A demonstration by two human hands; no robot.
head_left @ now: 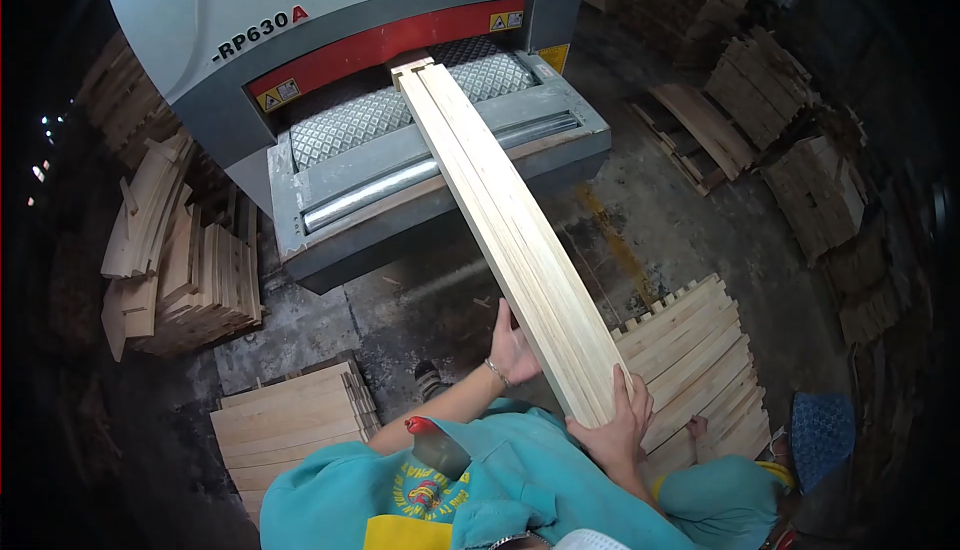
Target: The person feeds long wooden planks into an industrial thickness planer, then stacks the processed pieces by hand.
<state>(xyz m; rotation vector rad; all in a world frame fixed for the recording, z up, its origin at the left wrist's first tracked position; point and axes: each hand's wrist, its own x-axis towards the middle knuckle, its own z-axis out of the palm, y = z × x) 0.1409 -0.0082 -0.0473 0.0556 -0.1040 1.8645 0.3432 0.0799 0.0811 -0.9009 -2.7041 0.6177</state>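
Observation:
Two or more long, pale wooden planks [510, 220] lie side by side and slope up away from me. My left hand [513, 350] is closed on their left edge, its thumb up along the side. Around the near end wraps my right hand [617, 420]. The planks cross the metal roller [370, 197] and reach over the textured feed bed [350, 132] of a grey woodworking machine [190, 20] marked RP630A. At their far end, a short piece of wood [412, 61] shows at the red-edged opening.
Stacked planks [700, 350] lie close on my right, where another person's hand [697, 427] touches them; that person wears a blue patterned hat [822, 428]. Boards [290, 420] are piled at left front. More wood stacks [190, 270] stand beside the machine and along the right.

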